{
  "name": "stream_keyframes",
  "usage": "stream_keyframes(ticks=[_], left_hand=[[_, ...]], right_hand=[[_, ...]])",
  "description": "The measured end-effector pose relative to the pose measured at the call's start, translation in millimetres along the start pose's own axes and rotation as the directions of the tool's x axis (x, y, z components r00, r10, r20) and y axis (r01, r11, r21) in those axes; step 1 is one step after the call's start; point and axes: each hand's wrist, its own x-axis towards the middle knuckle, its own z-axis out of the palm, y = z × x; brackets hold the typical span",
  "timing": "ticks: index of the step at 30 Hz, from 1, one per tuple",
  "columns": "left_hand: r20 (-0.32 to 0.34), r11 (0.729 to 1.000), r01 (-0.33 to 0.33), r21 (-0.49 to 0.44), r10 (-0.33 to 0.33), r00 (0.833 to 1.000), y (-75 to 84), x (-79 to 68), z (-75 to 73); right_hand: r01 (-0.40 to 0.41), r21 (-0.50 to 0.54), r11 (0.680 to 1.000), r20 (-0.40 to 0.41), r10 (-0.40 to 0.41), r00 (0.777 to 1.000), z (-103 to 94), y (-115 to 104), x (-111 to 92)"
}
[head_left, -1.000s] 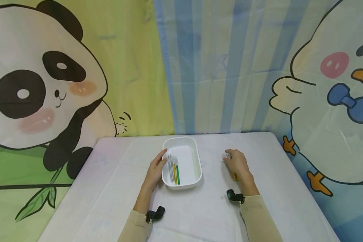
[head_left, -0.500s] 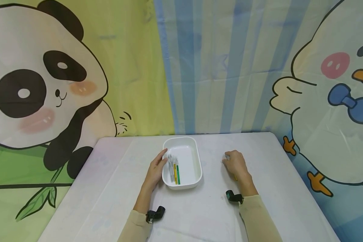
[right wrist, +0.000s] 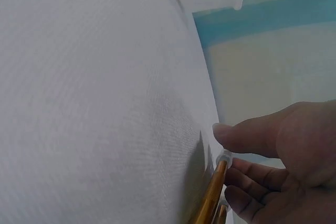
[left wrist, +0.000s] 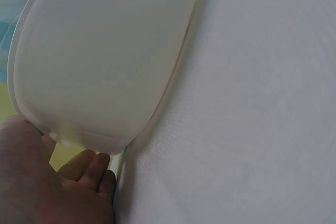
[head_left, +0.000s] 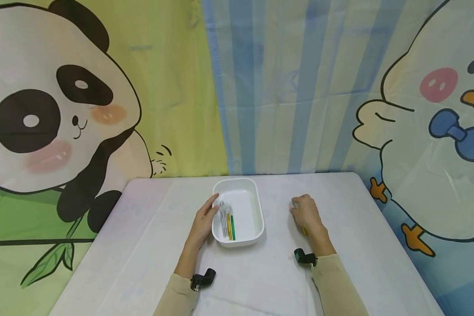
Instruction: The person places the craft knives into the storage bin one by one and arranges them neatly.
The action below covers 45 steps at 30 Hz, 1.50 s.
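A white rectangular tray [head_left: 256, 232] stands on the table. My left hand [head_left: 201, 222] holds its left rim, the thumb over the edge and the other fingers along the outer wall. Inside the tray's left half lie several slim pen-like sticks [head_left: 228, 226] in silver, yellow and green, with clear upper ends. To the right of the tray, my right hand [head_left: 309, 215] is low over the table. In the right wrist view, thumb and fingers pinch the clear end of a gold pen-like stick [right wrist: 211, 195]. A second gold stick [right wrist: 221, 215] lies beside it, mostly hidden.
A white cloth covers the table [head_left: 260, 281]. Behind it hang printed curtains [head_left: 276, 87] with a panda at left and a duck at right. Each wrist wears a small black camera [head_left: 202, 278].
My right fingers have drawn closer together over the gold sticks, and less of the sticks shows below the hand. The left hand and the tray stay in place.
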Motion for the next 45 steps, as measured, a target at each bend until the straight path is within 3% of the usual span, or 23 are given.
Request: stream_keyframes(ticks=[13,24,35,45], left_hand=[[0.003,1.000,0.001,-0.009,-0.001,1.000,0.9,-0.6,-0.3],[0.005,1.000,-0.004,-0.018,0.004,1.000,-0.5,-0.1,-0.8],[0.025,0.999,0.038,-0.035,-0.037,0.999,-3.2,0.8,-2.5],[0.014,1.000,0.009,-0.026,-0.008,1.000,-3.6,1.7,-1.7]], right_hand=[[0.023,0.080,0.997,-0.046,-0.019,0.999,0.9,1.3,1.4],[0.009,0.123,0.992,-0.033,-0.005,0.999,-0.5,1.9,3.0],[-0.029,0.154,0.988,-0.027,0.034,0.999,-2.7,0.4,-1.0],[-0.010,0.222,0.975,-0.014,0.014,1.000,-3.0,-1.6,-0.4]])
